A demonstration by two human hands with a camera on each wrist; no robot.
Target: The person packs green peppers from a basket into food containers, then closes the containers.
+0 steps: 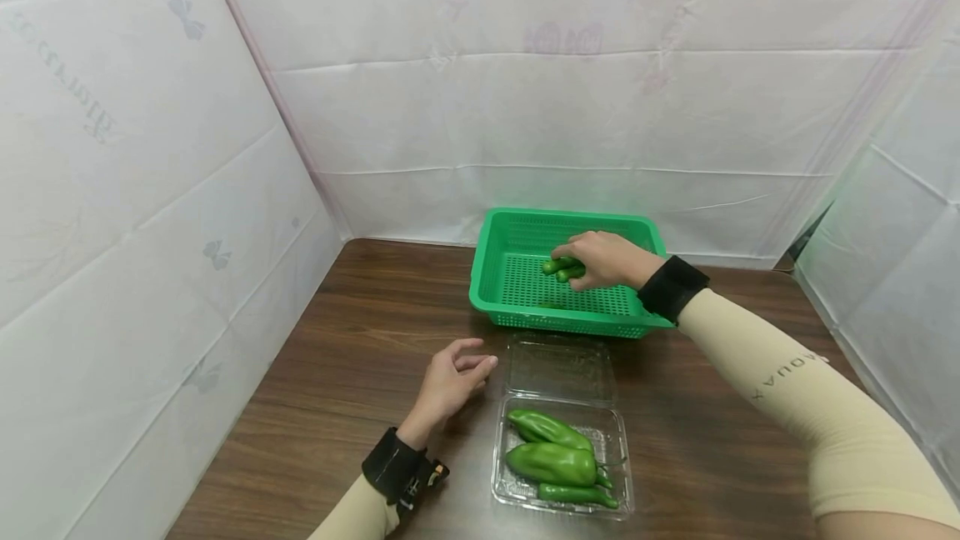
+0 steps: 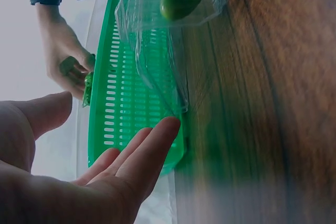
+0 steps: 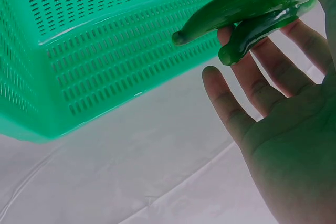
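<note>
1. Head view: the right hand (image 1: pixel 609 259) is over the inside of the green basket (image 1: pixel 491 252), at the far side of the brown table (image 1: pixel 360 357). Its fingers are curled around two small green peppers (image 1: pixel 564 267), which stick out to the left of the hand, above the basket floor. The left hand (image 1: pixel 448 383) rests on the table with relaxed fingers and holds nothing; it is just beside the clear tray (image 1: pixel 562 457) (its lid lies open toward the basket). Three more peppers lie in this tray. White sheets (image 1: pixel 150 148) stand around the table.

2. Left wrist view: the left hand (image 2: pixel 79 177) is open, the fingers almost straight, empty. Their tips are near the tray lid (image 2: pixel 157 51) and the basket (image 2: pixel 121 108). Farther away, the right hand (image 2: pixel 60 48) holds the peppers (image 2: pixel 76 69) by the basket.

3. Right wrist view: the right hand (image 3: pixel 278 129) pinches the two peppers (image 3: pixel 247 11) between the thumb and the upper fingers, while the lower fingers stay loose. The basket (image 3: pixel 105 51) is just beside the peppers.
</note>
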